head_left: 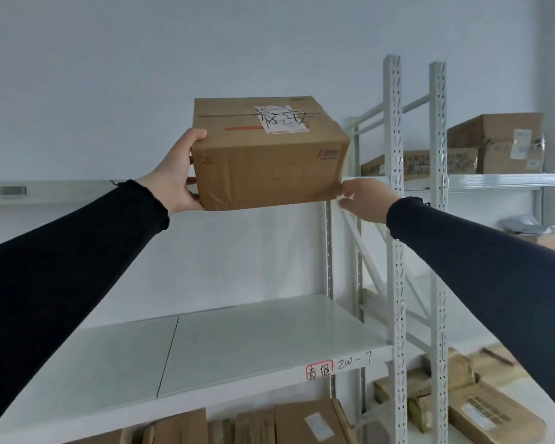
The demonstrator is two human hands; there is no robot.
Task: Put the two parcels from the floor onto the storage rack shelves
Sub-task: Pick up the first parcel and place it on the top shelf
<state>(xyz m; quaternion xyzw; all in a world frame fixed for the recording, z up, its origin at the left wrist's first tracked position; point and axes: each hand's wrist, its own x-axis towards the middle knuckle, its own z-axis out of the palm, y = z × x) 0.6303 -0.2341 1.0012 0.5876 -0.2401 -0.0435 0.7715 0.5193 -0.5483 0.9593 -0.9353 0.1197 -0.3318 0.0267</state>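
A brown cardboard parcel (269,155) with a white label and black handwriting on top is held up at the level of the top shelf (61,190) of the white storage rack. My left hand (180,174) grips its left side, thumb on top and fingers underneath. My right hand (366,200) touches its lower right corner with the fingertips. The parcel's underside is hidden, so I cannot tell whether it rests on the shelf edge. No second parcel is identifiable.
A bare white middle shelf (237,341) with a handwritten tag lies below. Perforated rack uprights (396,219) stand right of the parcel. The neighbouring rack holds several cardboard boxes (494,145) up high, and lower shelves carry brown packages (478,408).
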